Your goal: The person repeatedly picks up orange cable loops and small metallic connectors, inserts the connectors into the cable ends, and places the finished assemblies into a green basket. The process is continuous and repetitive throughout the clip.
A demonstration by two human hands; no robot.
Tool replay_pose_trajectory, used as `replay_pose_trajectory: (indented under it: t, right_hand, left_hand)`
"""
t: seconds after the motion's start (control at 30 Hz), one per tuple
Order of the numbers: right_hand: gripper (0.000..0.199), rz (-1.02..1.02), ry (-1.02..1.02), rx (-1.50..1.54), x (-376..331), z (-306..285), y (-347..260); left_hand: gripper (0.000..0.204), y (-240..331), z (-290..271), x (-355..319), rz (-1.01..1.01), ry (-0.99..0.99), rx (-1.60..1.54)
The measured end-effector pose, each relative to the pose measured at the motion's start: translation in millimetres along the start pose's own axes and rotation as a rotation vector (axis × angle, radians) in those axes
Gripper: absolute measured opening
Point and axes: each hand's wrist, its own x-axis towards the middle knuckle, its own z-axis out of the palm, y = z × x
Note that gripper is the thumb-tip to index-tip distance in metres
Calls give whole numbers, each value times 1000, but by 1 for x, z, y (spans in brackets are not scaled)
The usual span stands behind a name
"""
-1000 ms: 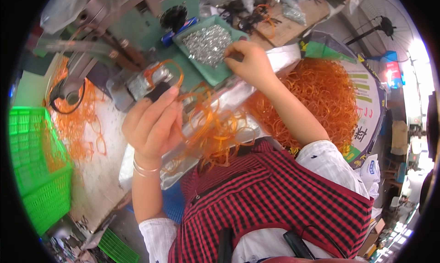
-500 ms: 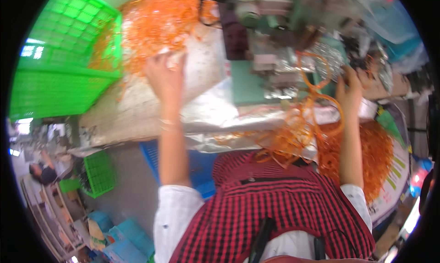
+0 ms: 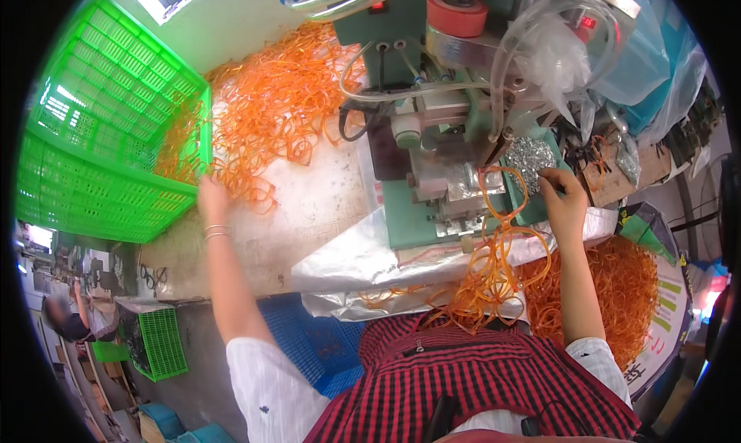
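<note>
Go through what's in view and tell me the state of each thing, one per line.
Left hand: stretched out, resting on the loose orange loops.
Right hand: pinching a hanging orange loop strand at the green machine.
Green crate: tipped on its side, some loops inside.
Red indicator light: lit.

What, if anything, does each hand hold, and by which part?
The right hand pinches an orange loop at its right side. The left hand rests on the orange loop pile; its hold cannot be told.
</note>
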Motion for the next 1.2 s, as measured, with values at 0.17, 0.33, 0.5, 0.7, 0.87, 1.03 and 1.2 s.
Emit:
replay_pose_trajectory:
  t: [0.17, 0.33, 0.5, 0.7, 0.87, 1.03, 1.2]
  right_hand:
    - [16, 0, 70, -118, -21, -27, 7]
    - [16, 103, -57, 54, -31, -51, -22]
    - [29, -51, -319, 407, 20, -19, -101]
    - [53, 54, -282, 573, 24, 26, -105]
    - [48, 177, -400, 852, 22, 24, -119]
    - [46, 236, -279, 967, 8, 32, -132]
    - [50, -66, -302, 646, -16, -6, -120]
  left_hand:
    - [28, 60, 25, -69, -91, 28, -217]
    - [22, 110, -28, -105, 240, 443, 21]
    - [12, 188, -68, -113, 65, 54, -913]
    - [5, 249, -94, -173, -7, -118, -1445]
    - [9, 301, -164, -175, 337, 81, -1865]
    - [10, 345, -203, -154, 609, 144, -1540]
    - [13, 337, -191, -180, 729, 2, -1581]
